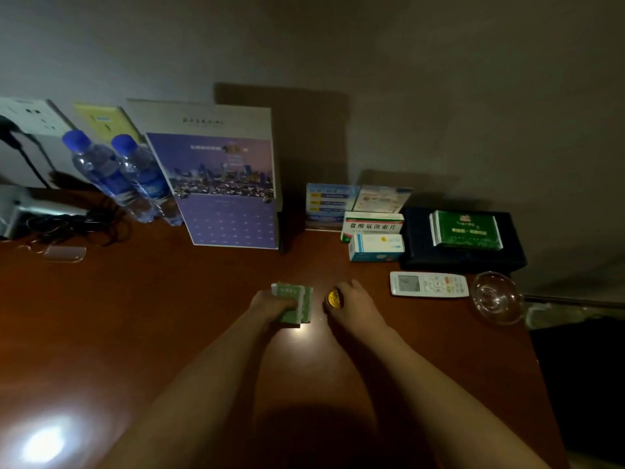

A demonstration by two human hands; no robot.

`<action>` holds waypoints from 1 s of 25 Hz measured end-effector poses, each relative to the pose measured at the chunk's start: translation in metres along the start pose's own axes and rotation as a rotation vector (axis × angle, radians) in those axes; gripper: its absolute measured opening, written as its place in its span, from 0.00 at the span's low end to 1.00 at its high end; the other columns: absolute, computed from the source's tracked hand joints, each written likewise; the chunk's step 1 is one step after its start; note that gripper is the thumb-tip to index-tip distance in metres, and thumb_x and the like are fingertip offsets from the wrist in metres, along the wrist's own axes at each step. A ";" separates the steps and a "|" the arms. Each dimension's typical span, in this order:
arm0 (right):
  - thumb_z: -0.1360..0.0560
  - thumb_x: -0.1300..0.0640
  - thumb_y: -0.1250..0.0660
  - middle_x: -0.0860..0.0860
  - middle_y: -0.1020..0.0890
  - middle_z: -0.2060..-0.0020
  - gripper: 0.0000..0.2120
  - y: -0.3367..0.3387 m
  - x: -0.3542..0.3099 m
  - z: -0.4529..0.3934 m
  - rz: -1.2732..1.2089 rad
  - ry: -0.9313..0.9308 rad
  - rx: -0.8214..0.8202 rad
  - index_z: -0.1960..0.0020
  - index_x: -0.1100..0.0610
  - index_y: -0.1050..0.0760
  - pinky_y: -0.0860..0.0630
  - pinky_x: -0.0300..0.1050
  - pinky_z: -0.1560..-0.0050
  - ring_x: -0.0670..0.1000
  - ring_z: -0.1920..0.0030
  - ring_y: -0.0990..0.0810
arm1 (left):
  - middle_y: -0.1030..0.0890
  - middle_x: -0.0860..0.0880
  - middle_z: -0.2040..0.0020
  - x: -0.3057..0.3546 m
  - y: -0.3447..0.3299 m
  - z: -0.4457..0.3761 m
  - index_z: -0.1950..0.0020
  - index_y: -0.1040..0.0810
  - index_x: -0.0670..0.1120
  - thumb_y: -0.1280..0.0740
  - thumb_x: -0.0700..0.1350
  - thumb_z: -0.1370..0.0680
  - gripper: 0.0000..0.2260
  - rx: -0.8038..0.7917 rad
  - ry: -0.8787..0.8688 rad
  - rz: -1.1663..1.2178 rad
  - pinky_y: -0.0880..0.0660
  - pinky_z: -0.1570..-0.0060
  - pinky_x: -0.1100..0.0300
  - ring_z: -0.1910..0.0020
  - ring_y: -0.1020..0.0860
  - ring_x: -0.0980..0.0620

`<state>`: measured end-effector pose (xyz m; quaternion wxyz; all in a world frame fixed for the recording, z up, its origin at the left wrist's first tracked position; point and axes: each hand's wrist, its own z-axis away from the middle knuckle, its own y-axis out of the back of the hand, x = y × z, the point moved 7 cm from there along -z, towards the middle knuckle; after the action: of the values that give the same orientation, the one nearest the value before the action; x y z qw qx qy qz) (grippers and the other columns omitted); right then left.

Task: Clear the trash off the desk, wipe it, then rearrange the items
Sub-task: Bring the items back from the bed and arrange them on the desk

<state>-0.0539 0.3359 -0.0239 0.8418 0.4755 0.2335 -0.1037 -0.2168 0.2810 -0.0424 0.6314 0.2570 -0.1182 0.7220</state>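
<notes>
On the brown desk (135,316), the left hand (270,304) lies over a small green packet (293,306), fingers curled across its top; the packet sticks out past the fingertips on the far and right sides. Just beside it, the right hand (351,302) pinches a small gold tin (334,298) at its left edge. Farther right lie a white remote (429,284) and a glass bowl (496,297). Behind stand medicine boxes (374,236), a calendar (226,194) and two water bottles (128,174).

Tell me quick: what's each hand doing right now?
Left hand: grips a green packet on the desk.
Right hand: holds a small gold round thing.
</notes>
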 end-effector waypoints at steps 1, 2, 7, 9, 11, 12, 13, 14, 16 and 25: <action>0.26 0.57 0.32 0.56 0.29 0.42 0.18 -0.004 -0.004 -0.008 -0.014 0.004 0.001 0.39 0.59 0.29 0.29 0.47 0.46 0.58 0.43 0.27 | 0.21 0.39 0.47 0.004 0.004 -0.009 0.36 0.29 0.36 0.33 0.34 0.26 0.18 0.011 -0.005 0.010 0.27 0.77 0.64 0.59 0.22 0.48; 0.26 0.58 0.33 0.57 0.29 0.43 0.17 -0.009 -0.006 -0.016 -0.026 0.008 0.006 0.39 0.60 0.29 0.29 0.48 0.48 0.59 0.44 0.26 | 0.22 0.38 0.43 0.006 0.007 -0.019 0.36 0.29 0.36 0.32 0.34 0.26 0.19 0.034 -0.009 0.012 0.27 0.75 0.63 0.56 0.22 0.47; 0.25 0.60 0.35 0.58 0.29 0.41 0.18 -0.028 -0.020 -0.034 -0.094 0.017 0.068 0.35 0.59 0.30 0.34 0.41 0.53 0.59 0.44 0.26 | 0.20 0.44 0.47 0.006 0.015 -0.048 0.42 0.24 0.37 0.28 0.38 0.29 0.16 0.152 -0.045 -0.058 0.23 0.53 0.57 0.54 0.21 0.48; 0.25 0.61 0.35 0.58 0.29 0.42 0.18 -0.028 -0.023 -0.038 -0.121 0.024 0.091 0.35 0.60 0.29 0.37 0.39 0.55 0.58 0.45 0.26 | 0.20 0.45 0.44 0.011 0.013 -0.053 0.40 0.26 0.39 0.27 0.43 0.30 0.21 0.168 -0.091 -0.150 0.22 0.47 0.53 0.49 0.20 0.47; 0.25 0.61 0.34 0.58 0.29 0.42 0.18 -0.027 -0.025 -0.038 -0.110 0.041 0.091 0.36 0.61 0.29 0.38 0.38 0.56 0.58 0.44 0.27 | 0.25 0.46 0.40 0.017 0.014 -0.052 0.35 0.33 0.39 0.28 0.47 0.29 0.27 0.202 -0.134 -0.258 0.25 0.43 0.52 0.42 0.24 0.45; 0.25 0.61 0.34 0.58 0.29 0.41 0.19 -0.026 -0.023 -0.037 -0.102 0.042 0.094 0.35 0.60 0.30 0.38 0.38 0.55 0.59 0.44 0.27 | 0.27 0.44 0.38 0.018 0.015 -0.052 0.34 0.36 0.39 0.29 0.48 0.28 0.28 0.223 -0.158 -0.304 0.27 0.41 0.52 0.40 0.26 0.44; 0.25 0.61 0.34 0.58 0.30 0.41 0.20 -0.026 -0.021 -0.037 -0.098 0.040 0.098 0.34 0.60 0.30 0.37 0.39 0.54 0.59 0.43 0.27 | 0.29 0.43 0.36 0.020 0.017 -0.051 0.33 0.37 0.39 0.30 0.48 0.27 0.28 0.244 -0.199 -0.351 0.28 0.40 0.51 0.38 0.28 0.44; 0.25 0.61 0.34 0.59 0.30 0.41 0.20 -0.025 -0.021 -0.036 -0.093 0.039 0.098 0.34 0.60 0.31 0.36 0.40 0.53 0.59 0.43 0.27 | 0.30 0.42 0.36 0.020 0.019 -0.050 0.32 0.37 0.39 0.32 0.49 0.25 0.27 0.251 -0.227 -0.401 0.29 0.40 0.52 0.38 0.29 0.45; 0.24 0.62 0.35 0.60 0.29 0.41 0.20 -0.025 -0.025 -0.035 -0.087 0.065 0.096 0.34 0.61 0.31 0.34 0.41 0.52 0.60 0.44 0.27 | 0.29 0.43 0.36 0.018 0.020 -0.049 0.33 0.33 0.40 0.35 0.49 0.24 0.22 0.243 -0.279 -0.500 0.31 0.48 0.58 0.43 0.30 0.48; 0.23 0.62 0.37 0.61 0.30 0.37 0.21 -0.027 -0.035 -0.034 -0.069 0.113 0.077 0.31 0.63 0.33 0.31 0.46 0.43 0.59 0.40 0.28 | 0.35 0.42 0.30 0.018 0.019 -0.048 0.25 0.43 0.44 0.40 0.47 0.20 0.25 0.212 -0.328 -0.635 0.30 0.41 0.54 0.34 0.32 0.45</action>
<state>-0.1049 0.3490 -0.0422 0.8042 0.5043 0.2929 -0.1147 -0.2473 0.3166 -0.0708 0.7666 0.4569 -0.0568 0.4476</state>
